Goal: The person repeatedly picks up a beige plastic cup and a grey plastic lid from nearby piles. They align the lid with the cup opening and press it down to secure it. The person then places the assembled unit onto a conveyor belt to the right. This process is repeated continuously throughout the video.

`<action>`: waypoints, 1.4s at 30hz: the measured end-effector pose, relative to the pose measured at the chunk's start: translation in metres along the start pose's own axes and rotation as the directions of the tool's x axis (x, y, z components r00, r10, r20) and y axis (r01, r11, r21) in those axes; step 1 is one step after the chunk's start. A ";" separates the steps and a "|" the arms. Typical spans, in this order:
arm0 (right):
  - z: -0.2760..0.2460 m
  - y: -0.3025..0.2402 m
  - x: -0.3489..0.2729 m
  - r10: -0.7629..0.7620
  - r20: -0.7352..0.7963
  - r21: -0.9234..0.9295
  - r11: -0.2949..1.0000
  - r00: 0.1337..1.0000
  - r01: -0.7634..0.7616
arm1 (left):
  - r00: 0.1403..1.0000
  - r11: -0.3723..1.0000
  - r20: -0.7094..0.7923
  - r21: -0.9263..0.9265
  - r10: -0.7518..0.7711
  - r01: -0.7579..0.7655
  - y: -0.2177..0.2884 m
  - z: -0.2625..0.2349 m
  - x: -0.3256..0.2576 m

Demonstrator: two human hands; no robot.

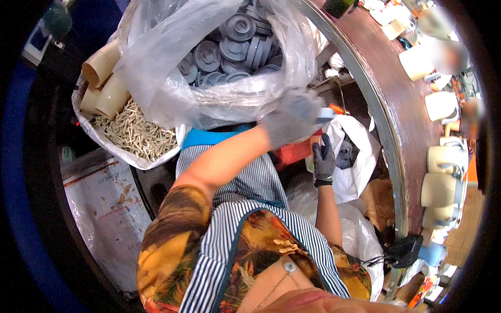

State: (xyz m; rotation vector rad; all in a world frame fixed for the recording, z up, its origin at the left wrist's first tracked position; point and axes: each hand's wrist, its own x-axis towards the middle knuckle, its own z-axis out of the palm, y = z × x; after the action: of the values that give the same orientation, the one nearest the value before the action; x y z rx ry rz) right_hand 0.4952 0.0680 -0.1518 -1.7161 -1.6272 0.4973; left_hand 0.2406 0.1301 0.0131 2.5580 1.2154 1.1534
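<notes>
My left hand, in a grey knit glove and smeared by motion, reaches across in front of me. At its fingertips is a pale blue-grey round plastic piece. Just below and to the right, my gloved right hand points upward with its fingers apart, beside a red object partly hidden by the left hand. A white bag with dark grey pieces inside stands right of my right hand. Beyond my left hand, a large clear plastic bag holds many grey flanged plastic discs.
A white sack of short tan pegs and cardboard-coloured tubes sits at left. A metal-edged table curves along the right, bearing several cream cylindrical parts. A plastic-covered surface lies lower left.
</notes>
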 end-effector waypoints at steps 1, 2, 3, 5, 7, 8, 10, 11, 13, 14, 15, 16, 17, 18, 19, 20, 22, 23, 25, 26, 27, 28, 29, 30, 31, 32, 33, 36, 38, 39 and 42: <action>0.005 -0.005 0.005 -0.117 0.034 -0.192 0.974 0.993 0.121 | 0.978 0.987 0.148 -0.042 -0.148 0.155 -0.010 -0.030 -0.015; 0.012 -0.001 0.014 -0.110 0.103 -0.229 0.965 0.989 0.131 | 0.993 0.991 -0.058 -0.086 -0.105 0.100 -0.029 -0.044 -0.049; 0.020 -0.002 0.026 -0.248 0.121 -0.282 0.920 0.961 0.273 | 0.971 0.969 -0.030 -0.087 -0.237 0.233 -0.035 -0.079 -0.073; 0.031 -0.018 0.051 -0.141 0.328 -0.562 0.766 0.934 0.313 | 0.902 0.900 -0.123 -0.208 -0.413 0.383 -0.045 -0.126 -0.134; 0.035 -0.097 0.079 -0.529 0.047 -0.606 0.659 0.847 0.445 | 0.709 0.694 -0.217 -0.519 -0.671 0.499 -0.053 -0.152 -0.196; 0.038 -0.141 0.094 -0.574 0.042 -0.541 0.676 0.818 0.501 | 0.604 0.641 -0.286 -0.560 -0.744 0.524 -0.055 -0.160 -0.222; 0.065 -0.200 0.126 -0.588 0.082 -0.392 0.723 0.804 0.569 | 0.418 0.533 -0.332 -0.568 -0.845 0.627 -0.057 -0.175 -0.255; 0.085 -0.220 0.148 -0.568 0.140 -0.307 0.753 0.811 0.581 | 0.339 0.466 -0.321 -0.607 -0.885 0.643 -0.063 -0.175 -0.277; 0.149 -0.214 0.200 -0.538 0.137 -0.405 0.736 0.832 0.543 | 0.410 0.565 -0.394 -0.488 -0.823 0.665 -0.054 -0.177 -0.261; 0.178 -0.211 0.222 -0.460 0.109 -0.491 0.746 0.881 0.450 | 0.521 0.673 -0.463 -0.264 -0.717 0.691 -0.051 -0.179 -0.253; 0.206 -0.212 0.238 -0.383 0.077 -0.561 0.747 0.921 0.357 | 0.614 0.712 -0.433 -0.099 -0.660 0.695 -0.054 -0.178 -0.258; 0.225 -0.215 0.251 -0.257 0.141 -0.589 0.754 0.956 0.290 | 0.699 0.740 -0.396 0.069 -0.595 0.669 -0.057 -0.177 -0.264; 0.246 -0.200 0.264 -0.282 0.100 -0.686 0.675 0.954 0.271 | 0.777 0.761 -0.356 0.222 -0.519 0.610 -0.061 -0.175 -0.269; 0.261 -0.189 0.272 -0.296 0.091 -0.713 0.647 0.951 0.269 | 0.485 0.605 -0.377 -0.334 -0.789 0.723 -0.061 -0.166 -0.271; 0.266 -0.193 0.271 -0.302 0.089 -0.738 0.620 0.949 0.266 | 0.187 0.257 -0.182 -0.783 -0.965 0.567 -0.060 -0.159 -0.273; 0.266 -0.192 0.267 -0.401 0.008 -0.734 0.620 0.916 0.277 | 0.234 0.311 -0.207 -0.704 -0.950 0.638 -0.059 -0.161 -0.269; 0.245 -0.202 0.256 -0.368 0.076 -0.354 0.859 0.927 0.370 | 0.344 0.440 -0.277 -0.622 -0.897 0.648 -0.058 -0.165 -0.272; 0.226 -0.198 0.242 -0.342 0.118 -0.144 0.923 0.932 0.357 | 0.387 0.480 -0.284 -0.542 -0.877 0.690 -0.055 -0.171 -0.263; 0.174 -0.199 0.195 -0.521 0.189 0.131 0.854 0.833 0.504 | 0.317 0.414 -0.268 -0.641 -0.910 0.646 -0.059 -0.167 -0.267; 0.156 -0.179 0.172 -0.587 0.199 0.130 0.810 0.785 0.572 | 0.273 0.356 -0.235 -0.720 -0.933 0.596 -0.064 -0.164 -0.270; 0.121 -0.196 0.130 -0.511 0.323 0.207 0.859 0.796 0.468 | 0.266 0.347 -0.234 -0.755 -0.935 0.556 -0.061 -0.168 -0.270; 0.092 -0.194 0.094 -0.572 0.365 0.143 0.815 0.735 0.562 | 0.271 0.357 -0.240 -0.737 -0.932 0.573 -0.060 -0.171 -0.270; 0.068 -0.188 0.063 -0.682 0.375 0.089 0.701 0.628 0.708 | 0.276 0.365 -0.245 -0.720 -0.929 0.590 -0.057 -0.174 -0.270; 0.045 -0.197 0.029 -0.620 0.494 0.045 0.718 0.610 0.694 | 0.393 0.521 -0.342 -0.539 -0.854 0.662 -0.052 -0.172 -0.272; 0.030 -0.193 0.006 -0.590 0.637 0.040 0.669 0.497 0.743 | 0.285 0.401 -0.290 -0.755 -0.914 0.518 -0.049 -0.171 -0.270; 0.028 -0.180 -0.017 -0.548 0.657 0.038 0.709 0.517 0.704 | 0.353 0.483 -0.333 -0.665 -0.874 0.569 -0.048 -0.171 -0.273; 0.034 -0.158 -0.036 -0.506 0.677 0.035 0.746 0.534 0.665 | 0.424 0.560 -0.367 -0.565 -0.828 0.606 -0.047 -0.170 -0.277; 0.042 -0.122 -0.044 -0.478 0.598 0.100 0.841 0.643 0.532 | 0.356 0.466 -0.302 -0.606 -0.884 0.644 -0.038 -0.167 -0.278; 0.042 -0.117 -0.041 -0.519 0.535 0.023 0.798 0.667 0.602 | 0.400 0.486 -0.285 -0.621 -0.871 0.616 -0.028 -0.170 -0.273; 0.041 -0.117 -0.041 -0.498 0.528 -0.001 0.810 0.688 0.587 | 0.468 0.570 -0.329 -0.535 -0.820 0.624 -0.022 -0.170 -0.274; 0.040 -0.125 -0.038 -0.429 0.477 -0.063 0.854 0.767 0.517 | 0.514 0.605 -0.333 -0.551 -0.791 0.575 -0.018 -0.161 -0.286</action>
State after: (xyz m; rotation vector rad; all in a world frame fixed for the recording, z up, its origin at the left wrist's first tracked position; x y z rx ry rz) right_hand 0.3748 0.0352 -0.0972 -1.2808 -2.4297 0.5169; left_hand 0.0078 -0.0930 -0.0493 1.1944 1.6870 1.6959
